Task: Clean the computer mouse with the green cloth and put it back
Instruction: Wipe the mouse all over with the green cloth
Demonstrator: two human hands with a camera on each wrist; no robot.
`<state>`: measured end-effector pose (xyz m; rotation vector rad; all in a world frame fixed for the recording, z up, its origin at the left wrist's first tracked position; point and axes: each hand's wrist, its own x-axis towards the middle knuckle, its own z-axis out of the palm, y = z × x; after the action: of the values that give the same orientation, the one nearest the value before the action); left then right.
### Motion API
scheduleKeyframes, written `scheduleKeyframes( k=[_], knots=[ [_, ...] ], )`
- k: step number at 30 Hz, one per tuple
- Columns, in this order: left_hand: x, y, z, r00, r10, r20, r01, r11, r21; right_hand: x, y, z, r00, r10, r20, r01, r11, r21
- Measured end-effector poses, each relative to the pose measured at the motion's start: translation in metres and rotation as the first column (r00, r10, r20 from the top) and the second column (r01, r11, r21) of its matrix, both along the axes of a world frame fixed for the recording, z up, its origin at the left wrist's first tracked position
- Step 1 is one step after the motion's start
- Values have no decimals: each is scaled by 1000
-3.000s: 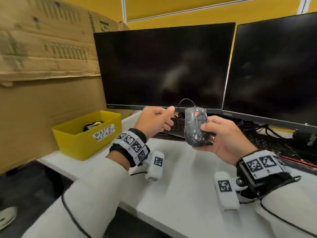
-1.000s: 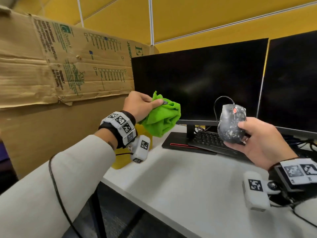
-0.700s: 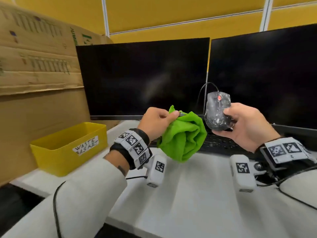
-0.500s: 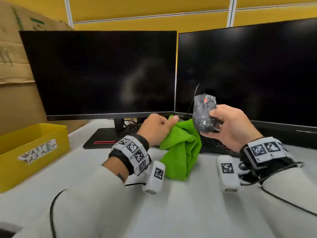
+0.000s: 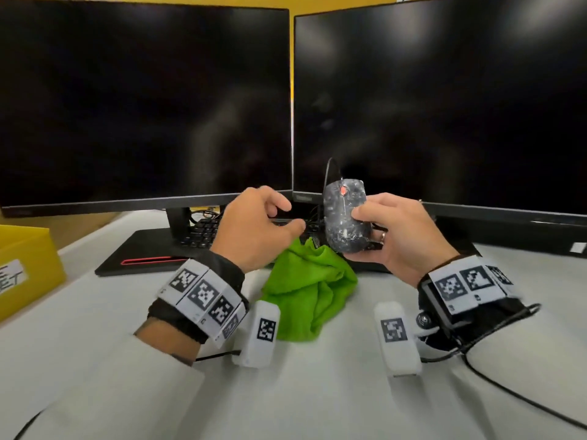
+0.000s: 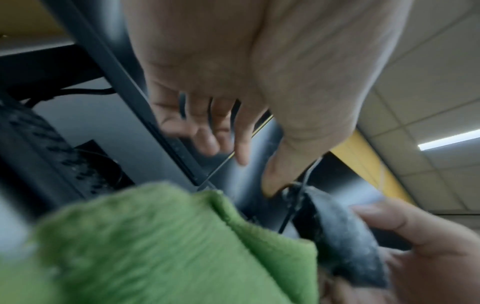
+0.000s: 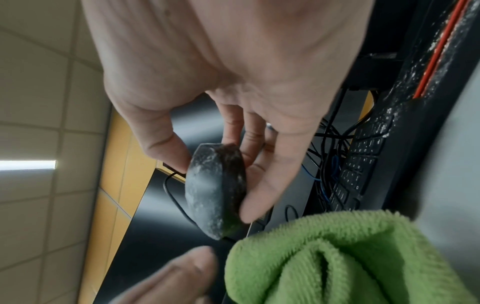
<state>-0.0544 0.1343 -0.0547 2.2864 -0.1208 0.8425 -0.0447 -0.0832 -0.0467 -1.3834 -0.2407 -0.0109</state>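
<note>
A black computer mouse [image 5: 344, 217], speckled with white dust, is held upright above the desk in front of the monitors. My right hand [image 5: 368, 227] grips it, thumb on its top and fingers behind; the right wrist view shows this grip on the mouse [image 7: 207, 191]. The green cloth [image 5: 309, 287] lies crumpled on the white desk [image 5: 317, 392], just below the mouse. Hovering over the cloth's far end, my left hand [image 5: 290, 217] has its fingers loosely spread and holds nothing. In the left wrist view the fingers [image 6: 241, 144] stand clear above the cloth [image 6: 168, 246].
Two dark monitors [image 5: 143, 100] fill the back. A dusty black keyboard [image 5: 203, 233] lies under them among cables. A yellow waste basket [image 5: 25, 268] stands at the left edge. The mouse's cable [image 5: 327, 173] runs up behind it.
My left hand brought the green cloth over beside the mouse, lowered it to the desk and let go. The right hand kept holding the mouse. The head view swung right.
</note>
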Motion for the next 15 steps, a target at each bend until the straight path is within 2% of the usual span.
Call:
scheduleKeyframes(
  k=[1, 2, 4, 6, 8, 11, 13, 15],
  knots=[
    [-5, -2, 5, 994, -47, 100, 55, 996, -75, 0, 0, -1, 1000, -13, 6, 13, 1000, -17],
    [-10, -5, 8, 977, -154, 148, 175, 975, -139, 0, 1, -1, 1000, -20, 14, 20, 999, -35],
    [-19, -14, 13, 901, -418, 120, 432, 889, -151, -1, 3, -2, 999, -16, 31, 19, 997, -73],
    [-21, -20, 10, 849, -528, 39, 529, 844, -85, -3, 6, -2, 999, 11, 49, -6, 994, -109],
    [-13, -17, 5, 881, -472, 32, 474, 878, -75, -5, 9, -3, 998, 40, 55, -33, 992, -123],
    [-1, -3, 1, 938, -336, 83, 346, 921, -182, -6, 9, -4, 996, 70, 51, -63, 990, -129],
    [2, 4, 2, 955, -288, 74, 298, 920, -255, -7, 9, -4, 993, 110, 46, -104, 986, -128],
    [0, 2, 3, 950, -312, 34, 304, 887, -349, -8, 10, -5, 986, 161, 45, -155, 982, -112]
  ],
)
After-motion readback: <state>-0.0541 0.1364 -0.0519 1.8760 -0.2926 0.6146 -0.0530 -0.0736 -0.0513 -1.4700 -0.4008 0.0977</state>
